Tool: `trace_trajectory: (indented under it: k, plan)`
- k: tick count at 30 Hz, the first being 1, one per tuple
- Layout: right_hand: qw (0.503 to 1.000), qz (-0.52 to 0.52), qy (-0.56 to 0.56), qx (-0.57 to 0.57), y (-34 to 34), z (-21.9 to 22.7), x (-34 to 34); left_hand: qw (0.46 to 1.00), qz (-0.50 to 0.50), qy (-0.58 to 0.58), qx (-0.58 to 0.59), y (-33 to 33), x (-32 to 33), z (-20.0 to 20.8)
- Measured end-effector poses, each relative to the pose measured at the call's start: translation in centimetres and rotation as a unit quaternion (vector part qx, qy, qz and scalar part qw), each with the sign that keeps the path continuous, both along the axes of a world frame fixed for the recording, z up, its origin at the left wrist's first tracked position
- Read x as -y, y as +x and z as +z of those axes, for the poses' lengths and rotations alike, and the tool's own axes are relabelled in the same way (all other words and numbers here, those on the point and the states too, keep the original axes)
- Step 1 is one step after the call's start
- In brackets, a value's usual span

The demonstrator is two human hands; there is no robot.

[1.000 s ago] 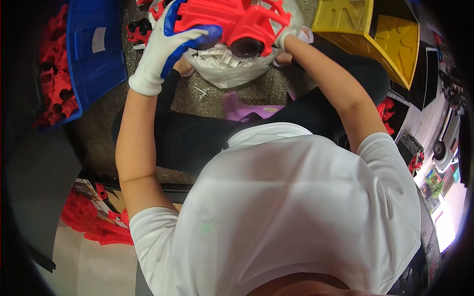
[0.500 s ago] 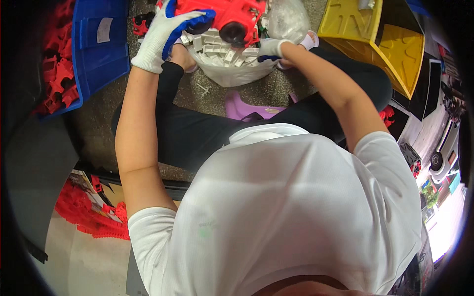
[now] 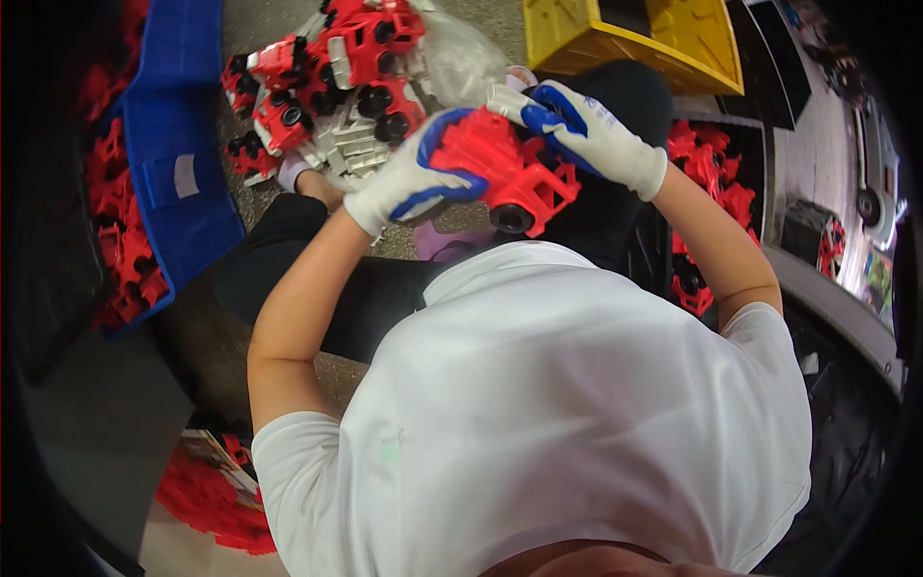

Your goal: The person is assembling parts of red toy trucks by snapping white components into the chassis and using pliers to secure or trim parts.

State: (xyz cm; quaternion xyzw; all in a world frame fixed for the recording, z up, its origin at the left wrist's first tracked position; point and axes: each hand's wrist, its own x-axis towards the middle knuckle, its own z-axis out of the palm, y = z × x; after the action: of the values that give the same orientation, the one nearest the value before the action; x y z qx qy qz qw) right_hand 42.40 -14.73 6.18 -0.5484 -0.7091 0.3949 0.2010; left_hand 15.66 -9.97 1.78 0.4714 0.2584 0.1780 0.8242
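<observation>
A red toy truck (image 3: 505, 173) with black wheels is tilted in front of my body. My left hand (image 3: 409, 178), in a white glove with a blue palm, is closed around its left end. At the truck's upper right, my right hand (image 3: 601, 135), gloved the same way, pinches a small white plastic part (image 3: 507, 104). That part is close to the truck's upper side; whether the two touch I cannot tell. Beyond my left hand lies a heap of white parts (image 3: 356, 144), with several red toy trucks (image 3: 370, 38) on and around it.
At the left stands a blue bin (image 3: 187, 125), with red trucks (image 3: 125, 240) beside its wall. A yellow crate (image 3: 663, 43) is at the far right. More red trucks (image 3: 711, 159) lie beyond my right forearm. A clear plastic bag (image 3: 461, 58) rests by the heap.
My left hand has brought the red truck nearer to my body. My right hand has left the white heap and come up beside the truck with a white part. The whole view has turned.
</observation>
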Motion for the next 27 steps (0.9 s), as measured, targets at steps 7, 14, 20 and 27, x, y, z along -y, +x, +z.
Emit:
trace_trajectory:
  k: [7, 14, 20, 27]
  plan:
    - [0.983, -0.076, -0.131, -0.105, 1.3, 5.8, 4.2, 0.999, -0.039, 0.03, -0.018, 3.3, 2.2, -2.4]
    - [0.991, -0.068, -0.108, 0.037, 2.1, 3.4, 5.9, 0.997, -0.07, -0.035, 0.001, 5.0, 2.0, 0.8]
    - [0.998, -0.004, -0.053, 0.023, 4.1, 1.3, 6.5, 0.988, -0.082, 0.106, -0.076, 5.1, 2.3, -0.3]
    - [0.995, 0.044, 0.031, 0.086, 3.3, 2.5, 7.5, 0.966, -0.082, 0.213, -0.118, 5.1, 2.6, 1.2]
